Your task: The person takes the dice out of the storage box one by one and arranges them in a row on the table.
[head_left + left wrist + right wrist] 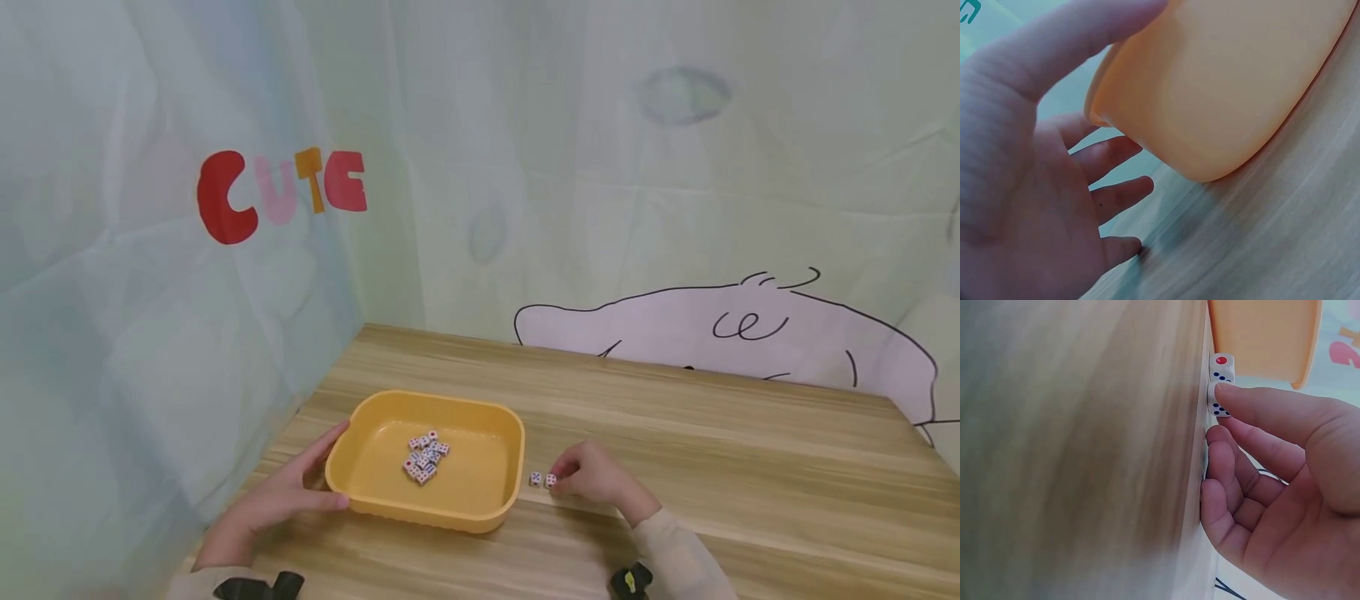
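Left hand (281,500) is bracing the orange plastic tray (480,510), fingers spread wide; right hand (596,475) is pinching a small white die (1217,405), confirmed only by the right wrist view.

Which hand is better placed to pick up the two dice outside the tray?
Right. The right hand already touches the nearer die, beside the other die. The left hand rests against the tray on its far side.

From the head view I look forward and down across the table (675,467). Each wrist view sits close at tabletop level; all three share the yellow tray (495,421) (1222,94) (1266,337).
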`<state>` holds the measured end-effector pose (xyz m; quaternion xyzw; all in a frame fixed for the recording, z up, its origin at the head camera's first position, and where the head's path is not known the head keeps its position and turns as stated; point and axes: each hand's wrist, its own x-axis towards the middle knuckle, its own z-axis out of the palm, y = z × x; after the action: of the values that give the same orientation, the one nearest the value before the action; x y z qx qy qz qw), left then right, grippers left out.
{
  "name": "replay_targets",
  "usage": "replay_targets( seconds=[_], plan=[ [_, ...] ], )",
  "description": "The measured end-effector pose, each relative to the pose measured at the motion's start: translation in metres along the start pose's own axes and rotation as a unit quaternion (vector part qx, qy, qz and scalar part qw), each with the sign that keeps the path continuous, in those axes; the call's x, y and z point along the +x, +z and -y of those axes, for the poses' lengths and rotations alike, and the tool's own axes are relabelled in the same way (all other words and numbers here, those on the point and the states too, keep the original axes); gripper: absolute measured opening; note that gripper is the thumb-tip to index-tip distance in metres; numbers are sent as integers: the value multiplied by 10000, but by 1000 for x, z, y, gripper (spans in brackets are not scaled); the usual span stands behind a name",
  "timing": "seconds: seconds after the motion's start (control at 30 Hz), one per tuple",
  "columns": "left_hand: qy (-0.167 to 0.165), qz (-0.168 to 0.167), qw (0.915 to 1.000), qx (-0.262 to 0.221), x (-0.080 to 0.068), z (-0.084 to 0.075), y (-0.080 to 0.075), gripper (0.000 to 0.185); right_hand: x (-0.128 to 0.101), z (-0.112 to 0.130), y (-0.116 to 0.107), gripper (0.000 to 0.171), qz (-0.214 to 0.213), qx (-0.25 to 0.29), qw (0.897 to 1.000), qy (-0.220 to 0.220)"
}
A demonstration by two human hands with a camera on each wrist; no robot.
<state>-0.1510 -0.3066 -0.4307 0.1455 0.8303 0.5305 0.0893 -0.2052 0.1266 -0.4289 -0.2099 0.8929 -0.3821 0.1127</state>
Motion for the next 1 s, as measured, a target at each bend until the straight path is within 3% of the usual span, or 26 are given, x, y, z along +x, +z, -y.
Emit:
replay_targets(
  seconds=[0.33, 0.47, 0.6, 0.77, 1.0],
  plan=[
    [-2, 29, 10000, -35, -1, 0, 0, 97, 0, 1, -1, 14, 53, -146, 9996, -224],
    [-73, 45, 10000, -2, -1, 0, 0, 98, 1, 6, -7, 19, 154, -183, 9997, -100],
    [-65, 4, 10000, 34, -1, 0, -1, 98, 5, 20, -15, 24, 105, -166, 9998, -68],
    [-98, -77, 9999, 29, -2, -1, 0, 98, 15, 42, -22, 24, 85, -52, 9988, -478],
    [-64, -76, 9999, 75, -3, -2, 0, 98, 31, 75, -10, 19, 425, 116, 9970, -641]
  ],
)
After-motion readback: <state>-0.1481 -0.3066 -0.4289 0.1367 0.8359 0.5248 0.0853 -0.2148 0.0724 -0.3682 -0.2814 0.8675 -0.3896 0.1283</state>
